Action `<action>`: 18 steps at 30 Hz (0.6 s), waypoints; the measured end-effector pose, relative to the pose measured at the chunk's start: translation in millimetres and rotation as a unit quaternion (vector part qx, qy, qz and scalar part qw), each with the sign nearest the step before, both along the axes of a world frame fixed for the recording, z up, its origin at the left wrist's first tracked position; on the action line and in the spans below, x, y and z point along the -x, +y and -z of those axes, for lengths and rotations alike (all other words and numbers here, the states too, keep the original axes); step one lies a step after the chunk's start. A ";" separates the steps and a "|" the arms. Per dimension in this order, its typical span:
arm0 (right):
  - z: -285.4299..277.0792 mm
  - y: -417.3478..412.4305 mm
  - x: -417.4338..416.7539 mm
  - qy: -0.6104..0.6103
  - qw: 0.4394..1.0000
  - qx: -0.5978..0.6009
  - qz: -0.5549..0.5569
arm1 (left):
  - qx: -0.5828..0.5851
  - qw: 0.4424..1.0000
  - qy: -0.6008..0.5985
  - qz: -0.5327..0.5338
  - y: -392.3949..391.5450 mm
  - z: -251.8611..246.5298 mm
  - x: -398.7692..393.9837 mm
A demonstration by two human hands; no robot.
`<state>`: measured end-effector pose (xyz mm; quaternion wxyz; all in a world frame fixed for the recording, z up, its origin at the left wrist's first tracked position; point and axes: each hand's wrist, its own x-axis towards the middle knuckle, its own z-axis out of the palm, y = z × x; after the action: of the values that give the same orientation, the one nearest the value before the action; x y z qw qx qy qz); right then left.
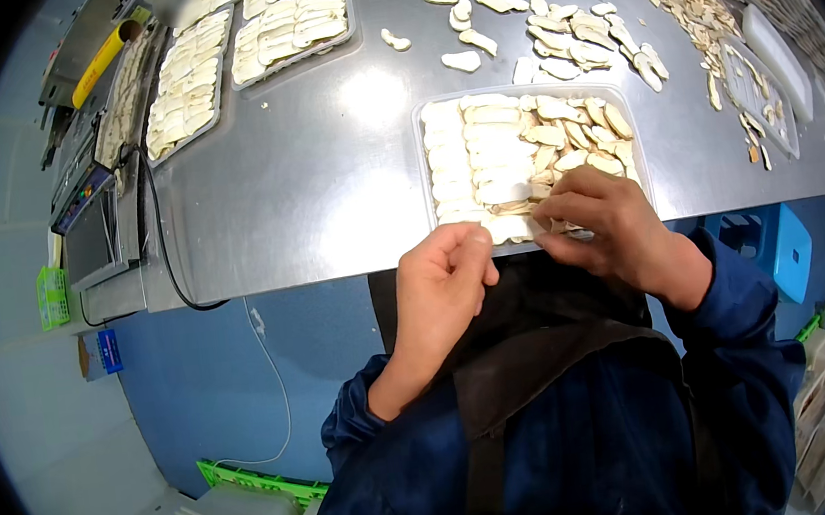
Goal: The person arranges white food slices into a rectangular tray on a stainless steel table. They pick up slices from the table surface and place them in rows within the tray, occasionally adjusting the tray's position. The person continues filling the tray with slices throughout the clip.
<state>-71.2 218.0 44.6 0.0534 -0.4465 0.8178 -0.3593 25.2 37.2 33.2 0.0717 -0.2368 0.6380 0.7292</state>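
Note:
Before me a clear plastic tray (422, 173) lies near the edge of the metal table. Pale mushroom slices (495, 151) overlap in neat columns on its left and middle, while browner slices (558, 133) lie loosely at its right. My left hand (448, 272) is at the tray's near left corner, fingers curled; whether a slice is between thumb and finger cannot be told. My right hand (598, 227) bends over the near right part of the tray, its fingertips at the slices; what they touch is partly hidden.
Loose slices (571, 41) lie beyond the tray on the metal table (283, 173). Filled trays (294, 28) stand at the back left, near a scale-like device (89, 231) with a black cable (158, 239). Scraps (699, 8) and a white board (776, 61) are at right. A blue stool (788, 248) stands below.

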 end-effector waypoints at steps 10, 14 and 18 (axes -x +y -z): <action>13.5 -4.9 7.1 0.068 0.997 -0.042 0.013 | 0.104 0.984 0.070 -0.127 -19.0 14.1 1.9; 4.1 2.6 9.3 0.048 0.998 -0.012 0.048 | 0.140 0.973 0.061 -0.170 -30.8 23.3 6.5; -1.8 28.4 46.8 0.122 0.978 0.016 0.166 | 0.184 0.957 0.081 -0.208 -46.7 36.0 15.4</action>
<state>-118.0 246.3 46.4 -0.1142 -0.3460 0.8751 -0.3185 9.9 -9.5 -2.8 -0.1785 -0.3133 0.7016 0.6147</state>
